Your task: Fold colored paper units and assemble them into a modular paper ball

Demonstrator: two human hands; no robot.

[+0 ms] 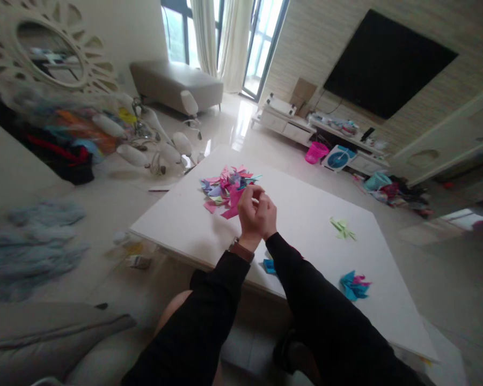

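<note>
My left hand, with a brown watch strap at its wrist, is raised over the white table, its fingers curled. Pressed against it is my right hand, also closed; what the two hold, if anything, is hidden. A magenta folded paper shows right beside the left hand; I cannot tell whether it is held or lies behind. Just beyond spreads a heap of folded paper pieces in pink, purple, blue and green. Under my right forearm, a small blue thing is partly covered.
On the table's right lie light green folded papers and a blue and pink folded paper cluster. A lamp with several white shades is on the floor beyond the left edge. Farther off are a bench and a pink basket.
</note>
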